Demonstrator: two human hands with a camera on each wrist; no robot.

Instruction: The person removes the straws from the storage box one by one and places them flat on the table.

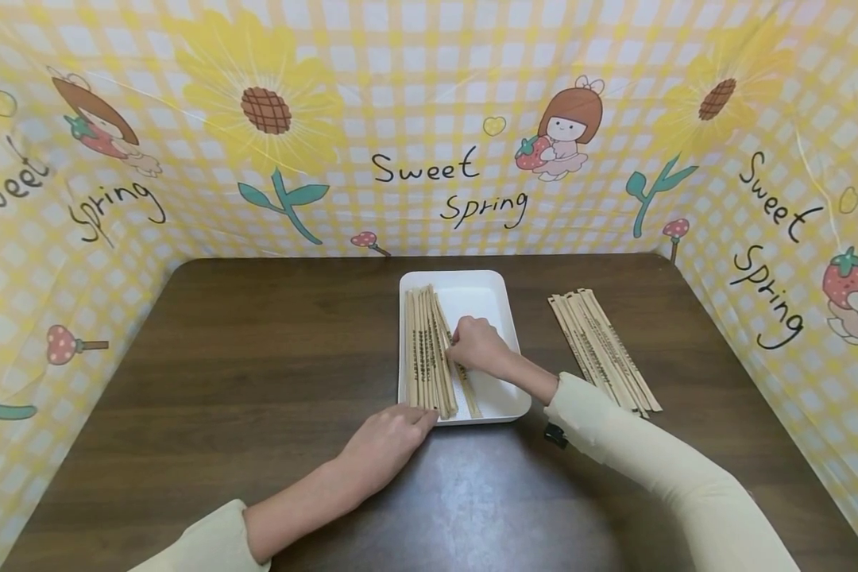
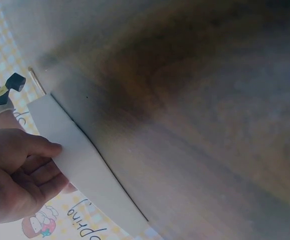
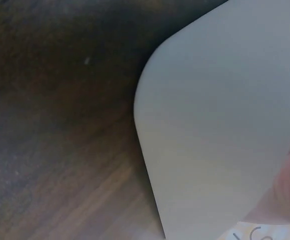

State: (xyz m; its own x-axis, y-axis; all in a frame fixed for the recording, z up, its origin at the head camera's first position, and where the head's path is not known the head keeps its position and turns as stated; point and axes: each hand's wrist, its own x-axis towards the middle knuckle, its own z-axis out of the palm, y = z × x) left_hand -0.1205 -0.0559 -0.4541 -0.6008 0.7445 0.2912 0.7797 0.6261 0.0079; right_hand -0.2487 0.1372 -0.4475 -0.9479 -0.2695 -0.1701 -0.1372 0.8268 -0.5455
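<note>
A white tray (image 1: 482, 298) holds a bunch of paired wooden chopsticks in printed wrappers (image 1: 422, 349) along its left side. Over the tray, the right hand (image 1: 481, 347) has its fingers curled round one slanted pair (image 1: 469, 393) just right of the bunch. The left hand (image 1: 386, 446) is at the tray's front left corner, by the bunch's near ends. In the left wrist view, the thumb of the left hand (image 2: 22, 175) lies on the rim of the tray (image 2: 89, 160), fingers bent behind it. The tray's outer wall (image 3: 210, 120) hides most of the right hand (image 3: 287, 185) in the right wrist view.
A second group of wrapped chopsticks (image 1: 600, 349) lies on the brown table (image 1: 257, 342) to the right of the tray, close to the right forearm. A yellow checked cloth (image 1: 429, 103) with printed flowers and lettering surrounds the table's back and sides.
</note>
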